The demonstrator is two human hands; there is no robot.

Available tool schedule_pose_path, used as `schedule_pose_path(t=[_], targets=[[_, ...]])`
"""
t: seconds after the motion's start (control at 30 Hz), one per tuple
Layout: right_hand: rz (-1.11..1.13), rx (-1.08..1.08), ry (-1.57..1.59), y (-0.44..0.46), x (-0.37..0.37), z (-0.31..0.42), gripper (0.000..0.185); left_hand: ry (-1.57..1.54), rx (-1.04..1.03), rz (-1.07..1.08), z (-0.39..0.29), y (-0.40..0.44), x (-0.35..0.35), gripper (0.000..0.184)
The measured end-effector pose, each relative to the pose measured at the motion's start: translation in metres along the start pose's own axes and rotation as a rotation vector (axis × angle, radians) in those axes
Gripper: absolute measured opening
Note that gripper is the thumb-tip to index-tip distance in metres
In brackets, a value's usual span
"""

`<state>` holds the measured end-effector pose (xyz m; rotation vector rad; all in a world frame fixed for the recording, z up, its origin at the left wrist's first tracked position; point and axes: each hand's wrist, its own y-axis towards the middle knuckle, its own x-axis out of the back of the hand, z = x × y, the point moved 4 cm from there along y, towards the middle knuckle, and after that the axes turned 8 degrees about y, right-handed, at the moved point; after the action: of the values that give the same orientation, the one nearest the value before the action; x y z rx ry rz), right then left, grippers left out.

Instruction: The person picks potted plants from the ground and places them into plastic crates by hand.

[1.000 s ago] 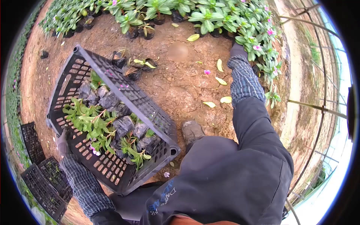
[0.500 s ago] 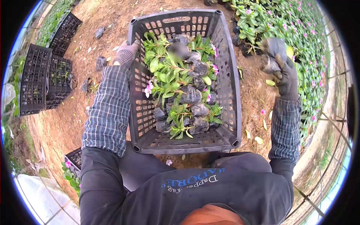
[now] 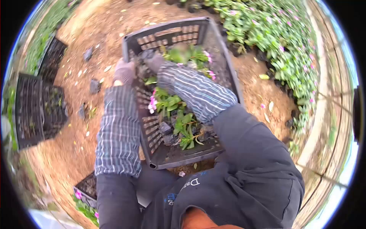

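A black plastic crate (image 3: 192,158) stands tilted in front of me, with bagged seedlings (image 3: 187,131) lying in it, green leaves and pink flowers showing. My left hand (image 3: 125,71), in a knitted glove, is closed around the crate's left rim near its far corner. Inside the crate, at the far left, my gloved right hand (image 3: 154,63) is closed on a dark bagged seedling (image 3: 147,54). Blur and the hand itself hide most of that seedling. My right forearm crosses over the crate and covers part of the plants.
Rows of flowering plants (image 3: 267,34) in black bags line the right side. More black crates (image 3: 30,110) stand at the left, and another crate (image 3: 88,187) sits by my left elbow. Loose dark clods (image 3: 95,86) and fallen leaves dot the soil.
My right hand has swung from outside the crate's right side, where it held black bags, to the far left inside the crate. My left hand stays on the rim; the view has shifted.
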<state>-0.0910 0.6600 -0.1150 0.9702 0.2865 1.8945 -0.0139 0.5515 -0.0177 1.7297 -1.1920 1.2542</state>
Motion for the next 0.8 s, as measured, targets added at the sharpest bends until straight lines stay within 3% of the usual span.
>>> schedule_pose_path(t=[0.03, 0.07, 0.13, 0.17, 0.2, 0.23, 0.3, 0.37, 0.43, 0.47, 0.57, 0.63, 0.77, 0.8], targets=[[0.354, -0.013, -0.216, 0.002, -0.031, -0.034, 0.024, -0.272, 0.209, 0.106, 0.006, 0.004, -0.004, 0.040], [0.466, 0.016, -0.334, 0.009, 0.005, -0.009, 0.023, -0.260, 0.193, 0.083, 0.015, 0.009, -0.011, 0.038], [0.686, 0.111, -0.550, 0.023, 0.085, 0.048, 0.023, -0.213, -0.198, 0.064, 0.018, 0.012, -0.012, 0.038], [0.443, -0.203, -0.336, 0.028, 0.144, 0.072, 0.025, -0.389, 0.190, 0.160, 0.018, 0.009, -0.009, 0.034], [0.155, -0.490, -0.122, 0.011, 0.218, 0.084, 0.027, -0.694, 0.435, 0.264, 0.070, 0.041, -0.059, 0.032], [0.108, -0.445, -0.086, -0.003, 0.263, 0.092, 0.026, -0.519, 0.054, 0.317, 0.076, 0.045, -0.050, 0.032], [0.045, -0.578, -0.136, -0.028, 0.310, 0.098, 0.026, -0.342, -0.016, 0.242, 0.046, 0.033, -0.027, 0.032], [-0.285, -0.664, -0.134, -0.099, 0.383, 0.072, 0.026, -0.513, 0.150, 0.315, 0.072, 0.038, -0.038, 0.035], [-0.518, -0.749, -0.381, -0.198, 0.451, 0.034, 0.030, -0.649, 0.449, 0.345, 0.068, 0.036, -0.037, 0.037], [-0.508, -1.015, -0.555, -0.254, 0.481, 0.015, 0.032, -0.514, 0.550, 0.339, 0.043, 0.023, -0.018, 0.034], [-0.552, -1.642, -0.833, -0.395, 0.549, 0.007, 0.058, -0.587, 0.524, 0.289, 0.054, 0.020, -0.017, 0.040], [-0.625, -1.832, -0.912, -0.445, 0.577, 0.015, 0.057, -0.576, 0.510, 0.299, 0.067, 0.023, -0.019, 0.044], [-0.564, -1.885, -0.922, -0.514, 0.596, -0.011, 0.053, -0.403, 0.528, 0.303, 0.017, -0.001, 0.004, 0.052], [-0.470, -1.796, -1.000, -0.536, 0.602, -0.028, 0.048, -0.427, 0.511, 0.314, 0.015, -0.001, 0.005, 0.050]])
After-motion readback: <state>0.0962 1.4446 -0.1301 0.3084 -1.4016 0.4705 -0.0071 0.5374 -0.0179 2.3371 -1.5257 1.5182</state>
